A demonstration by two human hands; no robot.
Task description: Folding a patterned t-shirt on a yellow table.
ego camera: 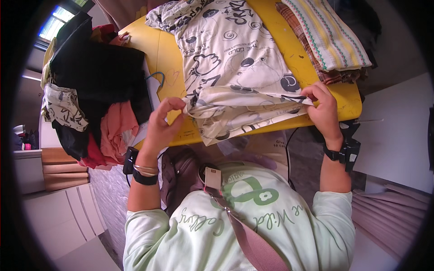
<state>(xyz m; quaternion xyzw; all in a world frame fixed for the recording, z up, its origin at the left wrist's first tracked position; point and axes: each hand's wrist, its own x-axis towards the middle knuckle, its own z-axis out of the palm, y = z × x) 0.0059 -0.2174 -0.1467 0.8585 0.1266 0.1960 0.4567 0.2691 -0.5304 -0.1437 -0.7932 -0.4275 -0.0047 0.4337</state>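
Note:
A cream garment (237, 61) with black cartoon prints and lettering lies spread over a yellow table (162, 50). Its near end is partly lifted and turned back, while a lower layer hangs slightly past the table's front edge. My left hand (166, 122) pinches the left corner of this near end between thumb and fingertips. At the opposite corner, my right hand (320, 106) grips the cloth's edge. Between both hands the fabric stretches in loose folds. The far end of the garment is bunched at the top left.
To the left rises a heap of clothes, with black cloth (101, 71) and a salmon-pink garment (118, 125). Folded textiles, a striped white-and-yellow cloth (335, 37) over brown plaid fabric (301, 44), lie at the right. A dark bag (179, 172) is below the table edge, near a hanging black cable (288, 159).

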